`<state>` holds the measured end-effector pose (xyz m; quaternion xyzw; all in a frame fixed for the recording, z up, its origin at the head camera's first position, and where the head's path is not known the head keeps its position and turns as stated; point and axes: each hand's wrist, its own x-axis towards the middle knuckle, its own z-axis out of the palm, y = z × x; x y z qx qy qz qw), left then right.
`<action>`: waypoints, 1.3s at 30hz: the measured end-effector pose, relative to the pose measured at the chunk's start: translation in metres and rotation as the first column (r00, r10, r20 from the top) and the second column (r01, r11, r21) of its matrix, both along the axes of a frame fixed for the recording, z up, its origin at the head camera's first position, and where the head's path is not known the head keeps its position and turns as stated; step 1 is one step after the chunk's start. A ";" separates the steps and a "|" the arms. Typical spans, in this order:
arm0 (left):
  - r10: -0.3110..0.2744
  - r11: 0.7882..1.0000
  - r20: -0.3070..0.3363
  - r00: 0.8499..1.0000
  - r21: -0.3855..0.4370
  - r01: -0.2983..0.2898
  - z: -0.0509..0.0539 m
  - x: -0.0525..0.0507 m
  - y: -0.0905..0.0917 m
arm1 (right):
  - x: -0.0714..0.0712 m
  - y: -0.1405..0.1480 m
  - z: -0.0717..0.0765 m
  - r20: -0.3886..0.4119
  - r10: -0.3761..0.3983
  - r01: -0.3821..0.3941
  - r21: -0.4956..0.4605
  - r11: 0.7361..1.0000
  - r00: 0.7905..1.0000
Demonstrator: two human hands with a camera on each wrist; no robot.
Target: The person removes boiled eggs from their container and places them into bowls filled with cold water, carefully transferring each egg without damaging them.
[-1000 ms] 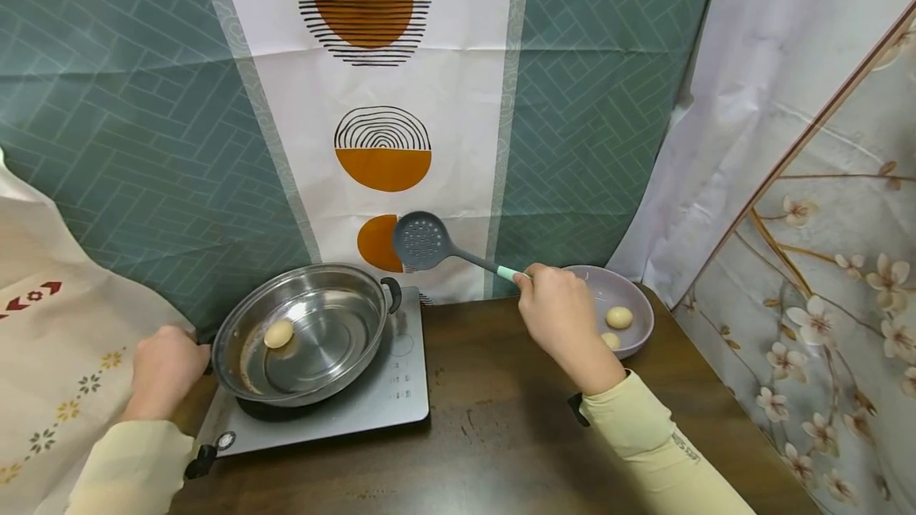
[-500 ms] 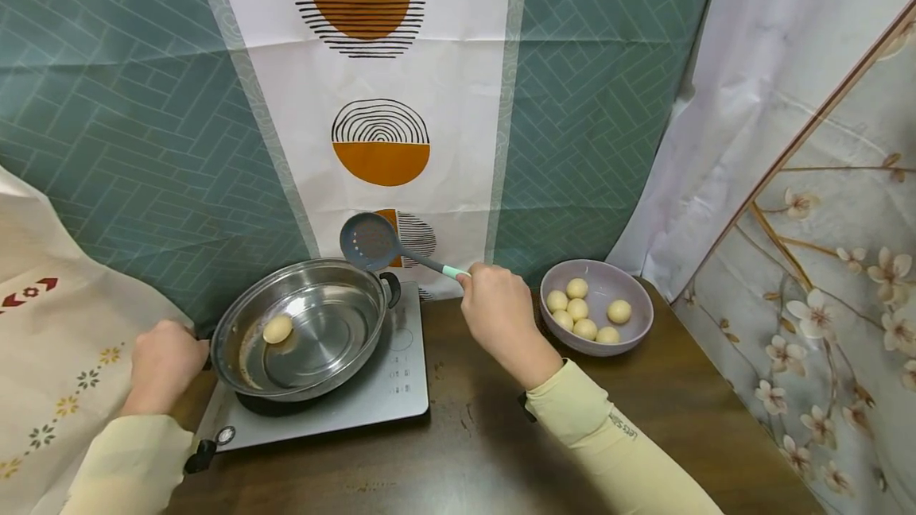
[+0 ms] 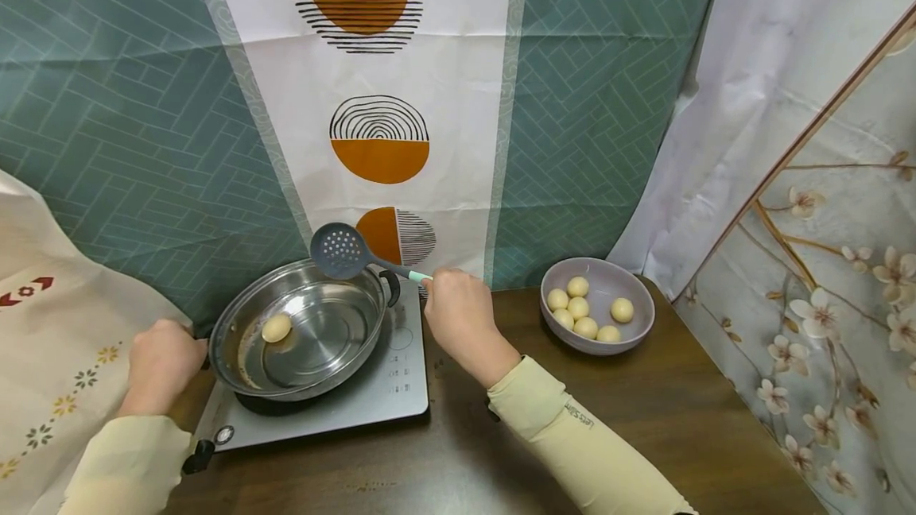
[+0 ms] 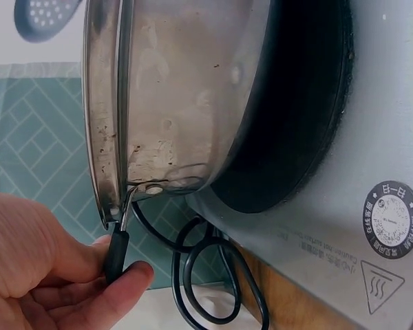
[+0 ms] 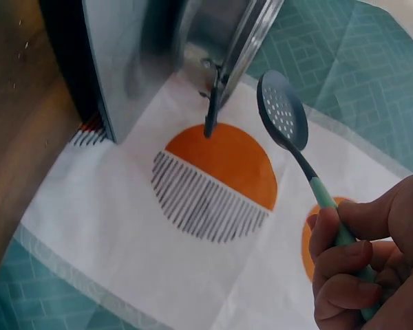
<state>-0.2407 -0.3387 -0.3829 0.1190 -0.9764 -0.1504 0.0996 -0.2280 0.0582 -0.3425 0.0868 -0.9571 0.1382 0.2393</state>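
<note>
My left hand (image 3: 163,364) pinches the black side handle (image 4: 117,254) of a wide steel pot (image 3: 315,388) standing on the induction cooker. One pale yellow ball (image 3: 276,328) lies in the pot's left part, beside a brownish streak. In my right hand (image 3: 461,323) is a slotted spoon (image 3: 339,249), its dark grey head full of small holes. My fingers curl round the mint-green handle (image 5: 344,237). The spoon's head is above the pot's back right rim and carries nothing. Whether the pot holds liquid is hard to tell.
Under the pot is a silver induction cooker (image 3: 401,400). A lilac bowl (image 3: 637,292) with several pale yellow balls (image 3: 578,308) stands at the right on the brown table (image 3: 458,451). Patterned cloth (image 3: 572,118) hangs behind. A black cable (image 4: 186,275) loops beside the cooker.
My right hand has moved left with the slotted spoon, from in front of the bowl to near the pot. The bowl's balls now show. My left hand stays at the pot's handle.
</note>
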 end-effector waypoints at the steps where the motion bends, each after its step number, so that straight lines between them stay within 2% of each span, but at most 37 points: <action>1: -0.002 1.000 -0.006 1.000 -0.002 0.002 0.000 0.000 0.000 | -0.001 -0.002 -0.001 0.003 0.004 -0.004 0.005 1.000 1.000; 4: -0.012 1.000 -0.023 1.000 -0.008 0.012 0.001 0.001 0.001 | -0.003 -0.009 -0.005 0.025 0.007 -0.008 0.029 1.000 1.000; 9: -0.020 1.000 -0.031 0.999 -0.014 0.019 0.001 0.002 0.001 | -0.006 -0.022 -0.011 0.104 0.006 -0.013 0.064 0.998 0.995; 15: -0.032 0.999 -0.049 0.998 -0.027 0.031 0.002 0.002 0.000 | -0.008 -0.038 -0.013 0.081 0.017 -0.029 0.160 0.987 0.997; 22: -0.058 0.997 -0.047 0.997 -0.046 0.056 0.001 0.002 -0.002 | -0.003 -0.057 -0.029 0.088 -0.003 -0.019 0.252 0.967 0.996; 29: -0.039 0.999 -0.033 0.999 -0.031 0.038 0.001 0.001 -0.001 | 0.004 -0.070 -0.040 0.113 0.025 -0.053 0.254 0.966 0.993; 39: -0.012 1.000 -0.013 1.000 -0.023 0.012 0.000 0.001 0.000 | 0.012 -0.075 -0.041 0.144 0.082 -0.114 0.224 0.968 0.986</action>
